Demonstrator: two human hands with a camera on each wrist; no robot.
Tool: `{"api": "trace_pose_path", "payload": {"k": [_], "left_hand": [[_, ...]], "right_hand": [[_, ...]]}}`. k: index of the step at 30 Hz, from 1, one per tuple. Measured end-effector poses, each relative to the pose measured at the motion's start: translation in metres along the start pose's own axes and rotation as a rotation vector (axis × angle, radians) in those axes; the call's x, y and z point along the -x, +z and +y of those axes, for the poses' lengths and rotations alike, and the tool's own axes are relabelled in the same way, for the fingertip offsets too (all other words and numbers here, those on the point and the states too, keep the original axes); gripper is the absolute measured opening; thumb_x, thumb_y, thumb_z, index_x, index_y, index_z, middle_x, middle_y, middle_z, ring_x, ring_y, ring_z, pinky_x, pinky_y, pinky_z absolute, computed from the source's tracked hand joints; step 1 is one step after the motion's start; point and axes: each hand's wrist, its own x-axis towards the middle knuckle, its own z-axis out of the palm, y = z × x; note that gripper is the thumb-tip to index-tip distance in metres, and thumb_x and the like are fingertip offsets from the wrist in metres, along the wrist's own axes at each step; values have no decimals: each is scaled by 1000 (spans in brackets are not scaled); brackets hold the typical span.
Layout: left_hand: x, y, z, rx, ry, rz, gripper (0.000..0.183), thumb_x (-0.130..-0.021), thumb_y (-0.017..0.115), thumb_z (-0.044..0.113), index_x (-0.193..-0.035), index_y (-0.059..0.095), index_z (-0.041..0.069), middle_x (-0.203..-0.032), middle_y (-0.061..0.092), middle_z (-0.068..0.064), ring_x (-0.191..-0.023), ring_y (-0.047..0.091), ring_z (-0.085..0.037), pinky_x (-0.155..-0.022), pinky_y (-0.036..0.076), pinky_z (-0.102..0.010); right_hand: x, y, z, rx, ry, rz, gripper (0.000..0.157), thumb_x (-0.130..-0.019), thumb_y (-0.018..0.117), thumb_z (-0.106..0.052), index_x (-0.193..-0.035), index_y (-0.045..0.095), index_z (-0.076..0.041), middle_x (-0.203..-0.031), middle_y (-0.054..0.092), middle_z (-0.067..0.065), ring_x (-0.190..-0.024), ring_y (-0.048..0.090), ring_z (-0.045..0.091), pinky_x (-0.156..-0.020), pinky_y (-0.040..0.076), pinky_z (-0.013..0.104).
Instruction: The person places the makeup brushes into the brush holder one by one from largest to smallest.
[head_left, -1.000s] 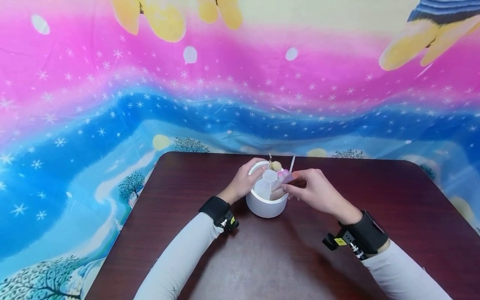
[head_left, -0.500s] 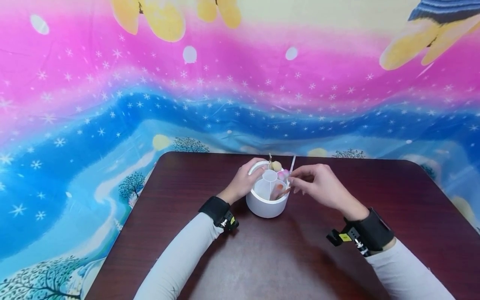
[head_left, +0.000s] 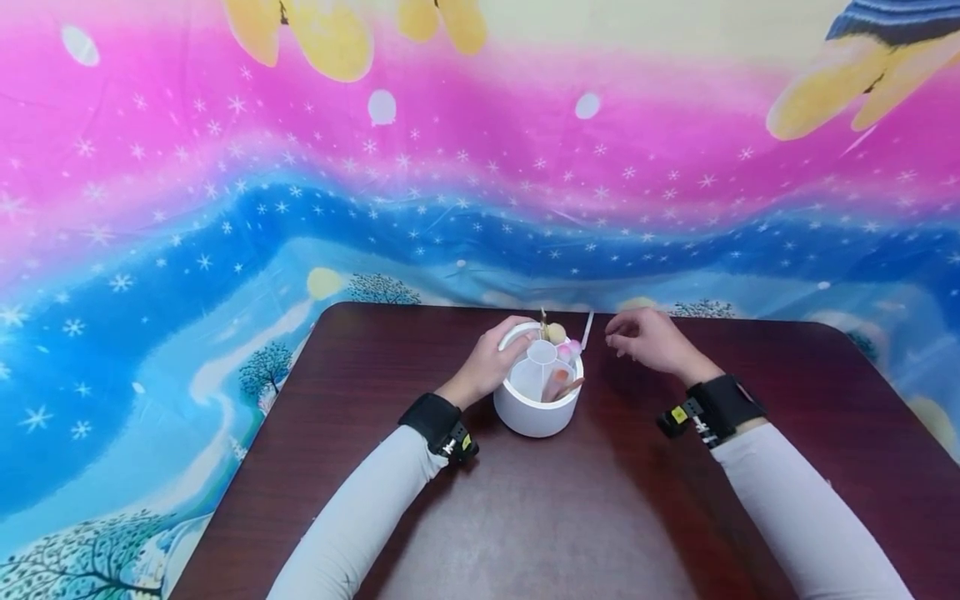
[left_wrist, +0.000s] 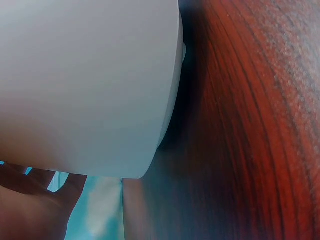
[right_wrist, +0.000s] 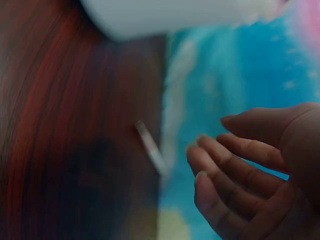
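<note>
My left hand (head_left: pixel 483 364) grips the left rim of a white round divided organizer (head_left: pixel 534 419), thumb over its edge. In the left wrist view the organizer's smooth wall (left_wrist: pixel 90 85) fills the upper left, fingers (left_wrist: pixel 30 200) low beside it. An orange-tipped clear item (head_left: pixel 557 383) and a brown stick (head_left: pixel 572 388) lean in its front right compartment. Behind them stand a beige rounded tip (head_left: pixel 556 333), a pink-and-white puffy tip (head_left: pixel 570 348) and a thin gold piece (head_left: pixel 543 318). My right hand (head_left: pixel 654 342) hovers right of the organizer, fingers loosely bent, holding nothing.
A slim white stick (head_left: pixel 588 330) lies on the dark wooden table (head_left: pixel 420 350) behind the organizer, near the far edge; the right wrist view shows the same stick (right_wrist: pixel 151 149). A snowflake-patterned cloth (head_left: pixel 480 183) hangs just beyond the table.
My right hand has let go of the orange-tipped clear item, now in the front right compartment, and moved away to the right and back. The left hand has kept its place on the organizer.
</note>
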Motion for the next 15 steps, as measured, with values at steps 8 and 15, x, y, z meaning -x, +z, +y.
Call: {"api": "trace_pose_path", "payload": {"k": [8, 15], "left_hand": [[0, 0, 0, 14, 0, -3, 32, -97, 50, 34, -125, 56, 18, -120, 58, 3, -105, 51, -7, -88, 46, -36], [0, 0, -1, 10, -8, 4, 33, -96, 51, 33, -125, 56, 18, -119, 58, 5, -105, 51, -5, -88, 45, -34]], "right_hand": [[-30, 26, 23, 274, -57, -148, 50, -82, 61, 3, -129, 47, 2, -134, 40, 24, -97, 55, 33, -80, 47, 49], [-42, 37, 26, 335, -50, -222, 50, -82, 55, 6, -131, 46, 1, -141, 33, 23, -121, 38, 38, -95, 37, 55]]}}
